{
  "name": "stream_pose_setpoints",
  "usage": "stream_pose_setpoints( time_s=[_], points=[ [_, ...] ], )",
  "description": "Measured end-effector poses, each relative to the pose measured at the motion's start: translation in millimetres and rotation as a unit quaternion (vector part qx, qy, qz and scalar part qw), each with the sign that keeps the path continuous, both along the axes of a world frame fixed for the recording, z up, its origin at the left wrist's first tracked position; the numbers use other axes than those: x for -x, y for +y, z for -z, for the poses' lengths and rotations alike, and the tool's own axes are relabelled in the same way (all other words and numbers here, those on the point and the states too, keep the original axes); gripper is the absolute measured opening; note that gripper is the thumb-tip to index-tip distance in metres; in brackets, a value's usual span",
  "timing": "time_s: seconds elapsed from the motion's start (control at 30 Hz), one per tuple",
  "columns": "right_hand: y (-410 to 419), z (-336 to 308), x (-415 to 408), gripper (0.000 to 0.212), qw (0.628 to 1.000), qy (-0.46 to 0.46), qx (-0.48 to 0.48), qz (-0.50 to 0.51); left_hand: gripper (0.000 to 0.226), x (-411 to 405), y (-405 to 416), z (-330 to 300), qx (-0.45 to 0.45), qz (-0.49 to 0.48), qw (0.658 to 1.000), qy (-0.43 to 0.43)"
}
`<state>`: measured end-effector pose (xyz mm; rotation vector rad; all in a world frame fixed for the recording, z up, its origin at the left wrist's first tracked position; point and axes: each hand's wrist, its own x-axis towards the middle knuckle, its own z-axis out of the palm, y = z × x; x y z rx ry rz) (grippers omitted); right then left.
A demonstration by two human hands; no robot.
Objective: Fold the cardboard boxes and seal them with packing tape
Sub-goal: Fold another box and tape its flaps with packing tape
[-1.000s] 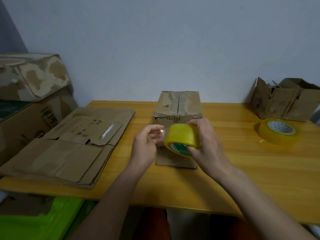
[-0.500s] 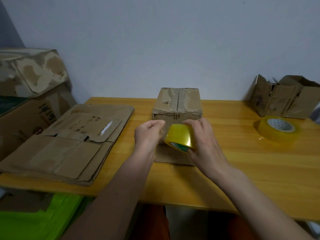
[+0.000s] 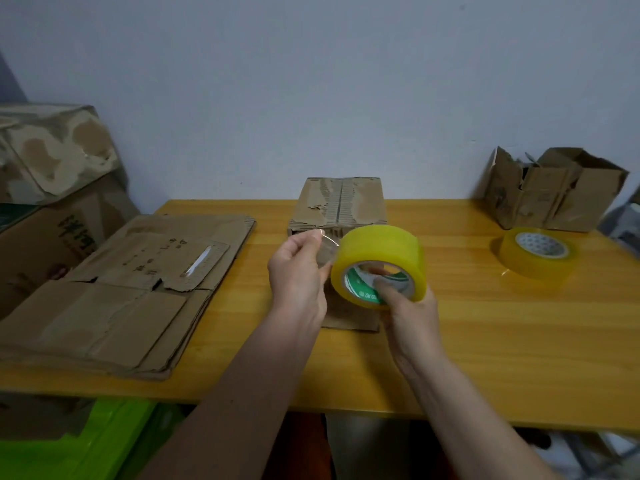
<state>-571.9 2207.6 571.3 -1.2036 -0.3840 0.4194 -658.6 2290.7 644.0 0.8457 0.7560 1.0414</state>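
Observation:
A small worn cardboard box (image 3: 341, 202) stands folded at the table's middle, its near flap lying flat under my hands. My right hand (image 3: 408, 306) grips a yellow packing tape roll (image 3: 379, 252) in front of the box, a finger pushed into its green core. My left hand (image 3: 299, 271) pinches the clear free end of the tape (image 3: 327, 247), peeled a short way off the roll's left side.
A stack of flattened cardboard boxes (image 3: 131, 285) lies on the left of the wooden table (image 3: 502, 341). A second tape roll (image 3: 536, 252) and an open torn box (image 3: 554, 190) sit at the right. Larger cartons (image 3: 52, 174) stand off the table's left; a green bin (image 3: 69, 448) is below.
My right hand has turned the roll so that its green core faces me and raised it. My left hand now holds a short peeled strip of tape.

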Motion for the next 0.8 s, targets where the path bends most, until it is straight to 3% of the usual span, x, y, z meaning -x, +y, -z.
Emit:
stream_pose_setpoints(
  time_s=[0.3, 0.53, 0.73, 0.8],
  points=[
    [-15.4, -25.1, -24.3, 0.044, 0.958, -0.268, 0.095, 0.040, 0.013, 5.6, 7.3, 14.1, -0.055, -0.075, 0.990, 0.108],
    [-26.1, -20.1, -43.7, 0.049, 0.908, -0.340, 0.228, 0.084, 0.012, 12.4, 14.3, 20.5, -0.044, -0.115, 0.986, 0.112],
    [-22.3, -16.2, -49.2, 0.039, 0.925, -0.301, 0.179, 0.146, 0.004, 16.9, 20.9, 25.8, -0.073, -0.054, 0.990, 0.110],
    [-21.2, -17.6, -49.8, 0.038, 0.914, -0.340, 0.173, 0.140, 0.007, 17.9, 22.5, 28.8, -0.081, -0.049, 0.989, 0.115]
  ],
)
